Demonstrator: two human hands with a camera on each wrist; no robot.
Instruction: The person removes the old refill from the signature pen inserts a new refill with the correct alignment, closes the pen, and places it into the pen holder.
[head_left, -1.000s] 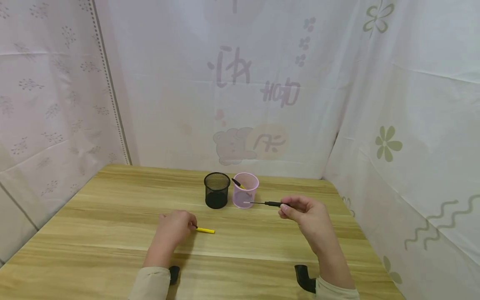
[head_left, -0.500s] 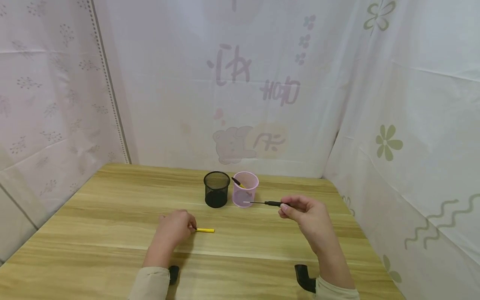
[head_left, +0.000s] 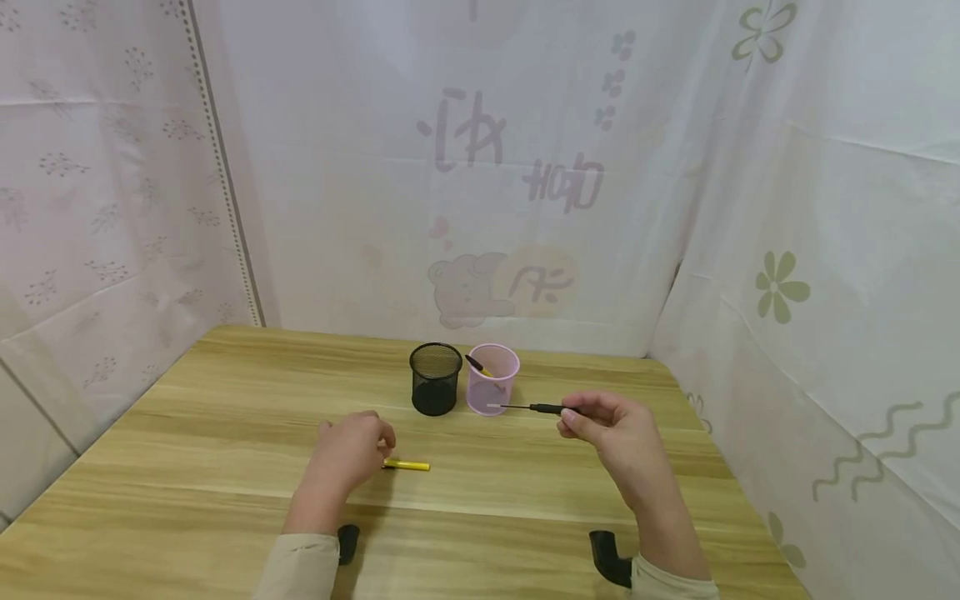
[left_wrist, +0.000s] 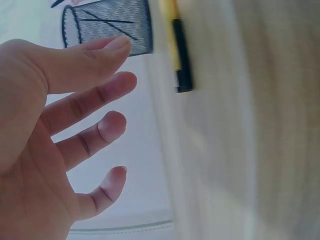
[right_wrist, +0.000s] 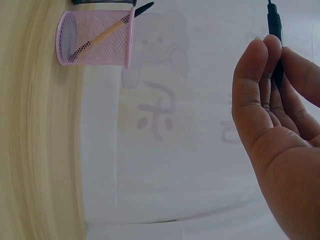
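A yellow pen with a black end (head_left: 408,466) lies on the table. Just above its black end hovers my left hand (head_left: 351,450); the left wrist view shows the fingers spread and loosely bent, apart from the pen (left_wrist: 183,57). My right hand (head_left: 618,429) pinches the black ribbed handle of a small screwdriver (head_left: 546,408) between thumb and fingers. Its thin shaft points left, the pale tip in front of the pink mesh pen holder (head_left: 504,392). In the right wrist view only part of the screwdriver (right_wrist: 274,22) shows.
A black mesh pen holder (head_left: 433,396) stands left of the pink one, near the back of the table. Another yellow and black pen (head_left: 476,365) leans inside the pink holder. Black curved pieces (head_left: 609,560) sit by both wrists. Patterned white curtains (head_left: 360,208) surround the table (head_left: 187,417).
My left hand has let go of the pen's black end and lifted slightly; the pen now lies on the table. My right hand and the screwdriver have stayed in place.
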